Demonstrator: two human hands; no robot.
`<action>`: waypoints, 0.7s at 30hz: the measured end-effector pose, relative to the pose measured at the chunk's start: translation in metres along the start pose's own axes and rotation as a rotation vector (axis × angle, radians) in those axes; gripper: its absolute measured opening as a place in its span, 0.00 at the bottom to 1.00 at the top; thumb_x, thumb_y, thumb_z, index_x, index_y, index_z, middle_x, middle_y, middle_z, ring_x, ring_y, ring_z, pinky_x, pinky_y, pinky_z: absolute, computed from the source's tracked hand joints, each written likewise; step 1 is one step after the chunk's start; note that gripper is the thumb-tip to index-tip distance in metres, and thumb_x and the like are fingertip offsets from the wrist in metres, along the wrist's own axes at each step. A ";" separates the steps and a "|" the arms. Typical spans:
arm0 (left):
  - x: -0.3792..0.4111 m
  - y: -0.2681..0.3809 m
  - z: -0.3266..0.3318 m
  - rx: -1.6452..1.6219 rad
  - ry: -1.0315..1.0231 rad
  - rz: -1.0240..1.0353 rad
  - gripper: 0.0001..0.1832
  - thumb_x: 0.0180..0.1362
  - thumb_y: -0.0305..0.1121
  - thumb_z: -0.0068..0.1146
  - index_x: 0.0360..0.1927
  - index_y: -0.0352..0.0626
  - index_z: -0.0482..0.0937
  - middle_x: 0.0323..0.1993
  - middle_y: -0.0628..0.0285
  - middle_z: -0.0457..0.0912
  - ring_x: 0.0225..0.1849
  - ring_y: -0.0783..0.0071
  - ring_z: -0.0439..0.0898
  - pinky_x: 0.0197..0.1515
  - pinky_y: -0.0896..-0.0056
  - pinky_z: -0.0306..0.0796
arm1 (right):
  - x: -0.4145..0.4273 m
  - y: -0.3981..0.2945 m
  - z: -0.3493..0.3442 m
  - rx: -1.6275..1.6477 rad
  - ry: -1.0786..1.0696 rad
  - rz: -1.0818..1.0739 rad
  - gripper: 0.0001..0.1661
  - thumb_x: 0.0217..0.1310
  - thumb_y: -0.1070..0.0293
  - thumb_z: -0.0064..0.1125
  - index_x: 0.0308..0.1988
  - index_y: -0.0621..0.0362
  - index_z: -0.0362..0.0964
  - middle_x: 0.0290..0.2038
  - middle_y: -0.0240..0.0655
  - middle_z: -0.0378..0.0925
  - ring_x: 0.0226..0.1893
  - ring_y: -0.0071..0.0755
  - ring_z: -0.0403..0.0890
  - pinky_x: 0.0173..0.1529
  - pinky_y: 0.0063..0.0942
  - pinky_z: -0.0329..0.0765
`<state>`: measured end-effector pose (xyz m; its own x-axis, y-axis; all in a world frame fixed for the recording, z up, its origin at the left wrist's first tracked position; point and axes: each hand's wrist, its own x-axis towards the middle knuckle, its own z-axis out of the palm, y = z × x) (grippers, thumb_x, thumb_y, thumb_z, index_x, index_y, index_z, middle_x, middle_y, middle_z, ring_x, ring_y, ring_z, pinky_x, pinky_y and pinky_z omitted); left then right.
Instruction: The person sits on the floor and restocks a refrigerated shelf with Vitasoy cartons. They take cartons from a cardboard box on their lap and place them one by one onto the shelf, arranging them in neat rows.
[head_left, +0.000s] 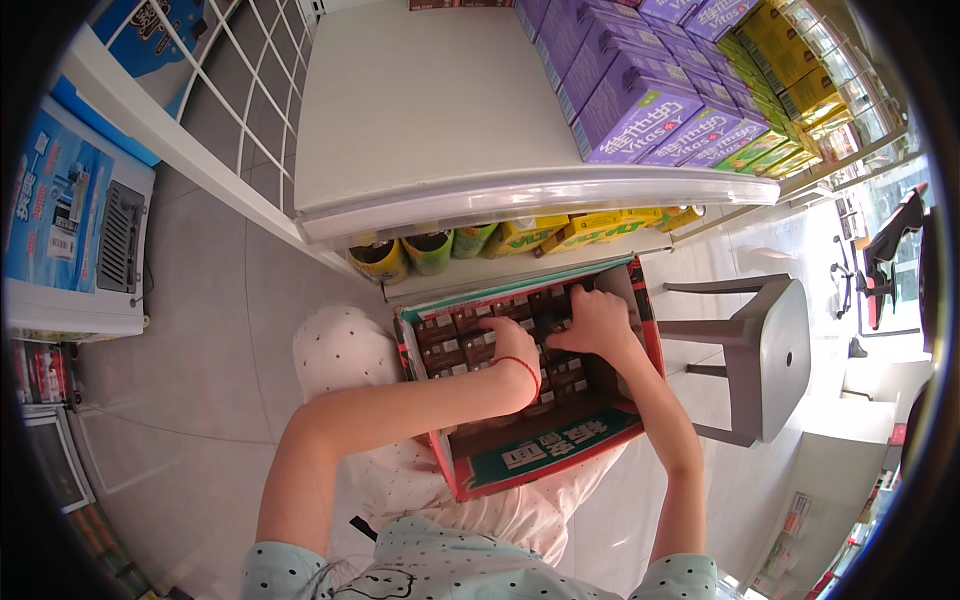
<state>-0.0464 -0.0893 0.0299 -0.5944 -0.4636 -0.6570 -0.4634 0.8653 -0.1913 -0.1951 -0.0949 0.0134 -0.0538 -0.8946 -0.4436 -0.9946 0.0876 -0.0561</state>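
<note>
An open cardboard box (450, 480) with red and green printing rests, tilted, by my lap in front of the shelf rack. Inside stand rows of small dark brown drink cartons (442, 352), packed upright with their tops showing. My left hand (516, 356), a red cord bracelet at its wrist, reaches down onto the cartons near the middle. Beside it, toward the box's right end, my right hand (596, 322) is lowered among the cartons with thumb and fingers spread. The fingertips of both hands are partly hidden, so a firm hold on any carton cannot be made out.
Above the box, a white shelf (420, 97) carries purple Vitasoy cartons (630, 112) on its right side. Yellow VLT cartons (529, 234) and round containers (379, 259) line the lower shelf. A grey plastic stool (772, 360) stands right; a white wire grid (247, 97) bounds the left.
</note>
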 end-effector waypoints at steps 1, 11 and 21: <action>0.000 -0.001 0.005 -0.037 0.040 -0.095 0.33 0.54 0.38 0.56 0.63 0.34 0.66 0.56 0.43 0.72 0.51 0.52 0.75 0.50 0.52 0.69 | -0.009 0.003 -0.012 0.081 0.064 -0.024 0.43 0.27 0.47 0.72 0.41 0.69 0.71 0.28 0.46 0.81 0.31 0.46 0.83 0.35 0.35 0.80; -0.020 -0.019 -0.023 -0.810 1.188 0.252 0.41 0.38 0.36 0.71 0.55 0.33 0.64 0.51 0.51 0.75 0.47 0.60 0.80 0.47 0.67 0.75 | -0.115 0.014 -0.079 1.292 0.461 -0.056 0.45 0.33 0.71 0.74 0.56 0.65 0.65 0.38 0.35 0.79 0.37 0.24 0.79 0.42 0.23 0.77; -0.036 -0.050 -0.048 -1.626 1.326 0.295 0.38 0.53 0.33 0.62 0.61 0.33 0.52 0.49 0.49 0.70 0.42 0.60 0.80 0.43 0.68 0.73 | -0.094 -0.064 -0.186 0.523 1.098 -0.403 0.45 0.27 0.64 0.72 0.54 0.66 0.72 0.36 0.35 0.77 0.34 0.26 0.77 0.34 0.22 0.73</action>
<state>-0.0331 -0.1246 0.0982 -0.3972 -0.8358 0.3792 0.1267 0.3593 0.9246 -0.1429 -0.0981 0.2252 -0.0517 -0.7665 0.6402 -0.8175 -0.3357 -0.4679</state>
